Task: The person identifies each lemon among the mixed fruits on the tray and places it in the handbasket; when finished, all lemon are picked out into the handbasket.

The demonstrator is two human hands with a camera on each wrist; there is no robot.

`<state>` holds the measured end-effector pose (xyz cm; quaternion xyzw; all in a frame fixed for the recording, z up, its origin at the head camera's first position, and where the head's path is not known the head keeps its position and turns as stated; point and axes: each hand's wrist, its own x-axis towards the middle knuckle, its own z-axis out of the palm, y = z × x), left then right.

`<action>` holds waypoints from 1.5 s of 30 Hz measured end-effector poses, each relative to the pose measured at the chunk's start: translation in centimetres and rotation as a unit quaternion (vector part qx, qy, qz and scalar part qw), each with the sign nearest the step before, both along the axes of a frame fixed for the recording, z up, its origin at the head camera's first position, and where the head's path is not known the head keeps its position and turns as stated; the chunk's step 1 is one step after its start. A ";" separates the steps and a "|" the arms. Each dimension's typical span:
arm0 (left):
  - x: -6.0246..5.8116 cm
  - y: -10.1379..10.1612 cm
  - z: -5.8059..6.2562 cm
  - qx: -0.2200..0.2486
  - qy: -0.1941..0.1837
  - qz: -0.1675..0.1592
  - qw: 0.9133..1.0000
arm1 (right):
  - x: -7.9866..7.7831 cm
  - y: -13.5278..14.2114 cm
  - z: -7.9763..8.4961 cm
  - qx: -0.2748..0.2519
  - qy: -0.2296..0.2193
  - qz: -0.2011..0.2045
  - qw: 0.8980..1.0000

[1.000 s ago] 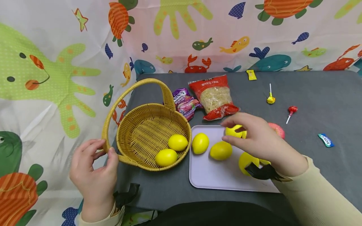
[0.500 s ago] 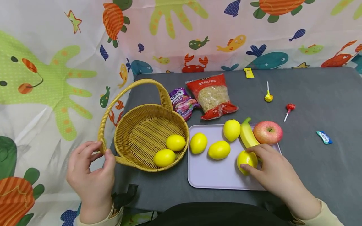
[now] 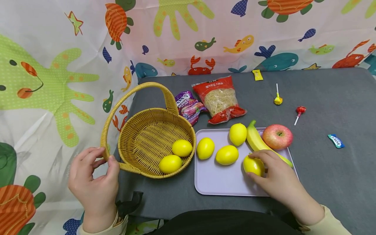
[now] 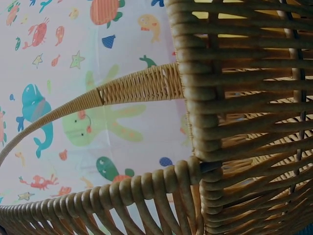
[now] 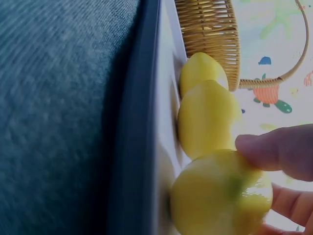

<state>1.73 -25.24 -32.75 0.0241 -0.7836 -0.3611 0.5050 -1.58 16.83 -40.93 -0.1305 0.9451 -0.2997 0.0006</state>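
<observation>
My left hand (image 3: pixel 95 184) pinches the handle of a round wicker basket (image 3: pixel 141 119) near its base. Two yellow lemons (image 3: pixel 170 164) lie inside the basket. Between the thumb and fingers of my right hand (image 3: pixel 279 176) is another lemon (image 3: pixel 253 165), low over or on a pale lilac tray (image 3: pixel 217 182); whether it touches the tray I cannot tell. Three more lemons (image 3: pixel 227 155) sit on that tray, left of and behind the held one. The right wrist view shows the thumb (image 5: pixel 281 152) against the held lemon. In the left wrist view, the basket's woven side (image 4: pixel 249 122) hides the fingers.
A banana (image 3: pixel 259 140) and a red apple (image 3: pixel 277 136) lie at the tray's right side. Behind stand a purple snack bag (image 3: pixel 190 107) and a red pasta bag (image 3: pixel 221 99). A yellow lollipop (image 3: pixel 277 99), a red lollipop (image 3: pixel 300 112) and wrapped candies (image 3: pixel 336 141) lie on the grey table.
My right hand has come down from above the tray onto the front right lemon and holds it. That lemon, the back lemon and the banana have shifted slightly. The left hand stays on the handle.
</observation>
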 end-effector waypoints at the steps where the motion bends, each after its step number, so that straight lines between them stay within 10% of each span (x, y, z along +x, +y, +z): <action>1: 0.0 0.0 0.0 0.000 0.002 0.000 1.000 | 0.0 0.0 0.0 -0.008 0.001 0.001 1.000; 12: 0.2 0.0 0.1 -0.011 0.002 0.000 1.000 | -2.0 -1.4 2.6 -0.102 0.030 0.051 0.993; 24: 0.0 -0.3 -0.3 -0.002 0.006 -0.011 1.000 | -6.0 -11.2 5.5 -0.172 -0.040 0.229 0.957; 45: 0.0 -1.0 -1.3 -0.015 0.011 -0.009 1.000 | -8.2 -19.2 4.0 0.029 0.000 0.336 0.942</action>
